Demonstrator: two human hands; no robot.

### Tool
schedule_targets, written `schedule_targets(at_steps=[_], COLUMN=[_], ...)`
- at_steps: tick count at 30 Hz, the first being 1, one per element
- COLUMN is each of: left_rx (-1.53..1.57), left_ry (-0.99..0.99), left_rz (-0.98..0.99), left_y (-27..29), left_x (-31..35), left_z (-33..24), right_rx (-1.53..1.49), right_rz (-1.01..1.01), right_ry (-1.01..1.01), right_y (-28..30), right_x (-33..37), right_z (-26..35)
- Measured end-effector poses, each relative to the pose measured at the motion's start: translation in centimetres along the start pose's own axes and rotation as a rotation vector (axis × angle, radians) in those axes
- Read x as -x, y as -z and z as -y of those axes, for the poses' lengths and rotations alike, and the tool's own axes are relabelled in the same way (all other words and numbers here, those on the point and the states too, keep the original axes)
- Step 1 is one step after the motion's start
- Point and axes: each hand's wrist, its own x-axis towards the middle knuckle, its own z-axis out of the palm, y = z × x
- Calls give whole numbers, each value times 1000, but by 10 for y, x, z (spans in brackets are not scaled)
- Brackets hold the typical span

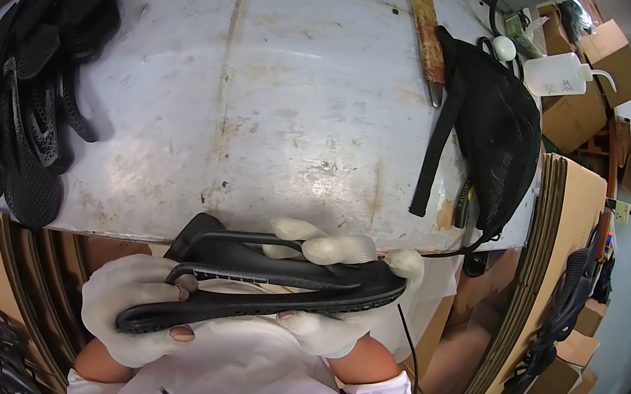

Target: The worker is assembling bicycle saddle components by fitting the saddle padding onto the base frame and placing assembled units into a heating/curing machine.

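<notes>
Low in the head view, at the table's front edge, both hands hold a black moulded, sandal-like piece (245,307) with long openings and a textured rim; its exact kind is unclear. My left hand (115,305), in a white glove with bare fingertips, is closed round its left end. My right hand (361,323), also gloved, grips the other end, with fingers over the far side and thumb on the near rim. Part of the piece is hidden by the gloves. A black flap (195,231) sticks up at its far left.
A pile of black perforated pieces (39,89) lies on the left of the stained white table (305,111). At right are a black mesh bag (498,119), a worn wooden-handled tool (426,39) and a white squeeze bottle (556,75). Cardboard sheets (553,239) stand beside the table; a black cord (414,358) hangs nearby.
</notes>
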Motion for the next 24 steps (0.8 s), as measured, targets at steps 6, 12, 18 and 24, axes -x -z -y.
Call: schedule_targets(at_steps=[6, 12, 18, 24], left_rx=[86, 35, -38, -15], left_ry=[182, 30, 66, 187], left_rz=[-46, -14, 36, 44], left_y=[2, -2, 5, 9], left_x=[-6, 1, -9, -13], left_z=[-3, 3, 2, -13], right_rx=[-117, -184, -91, 807], right_rz=[121, -13, 13, 285], right_ry=[-48, 32, 22, -46], right_y=[18, 12, 24, 37], right_x=[-7, -1, -8, -27], right_z=[7, 5, 9, 77])
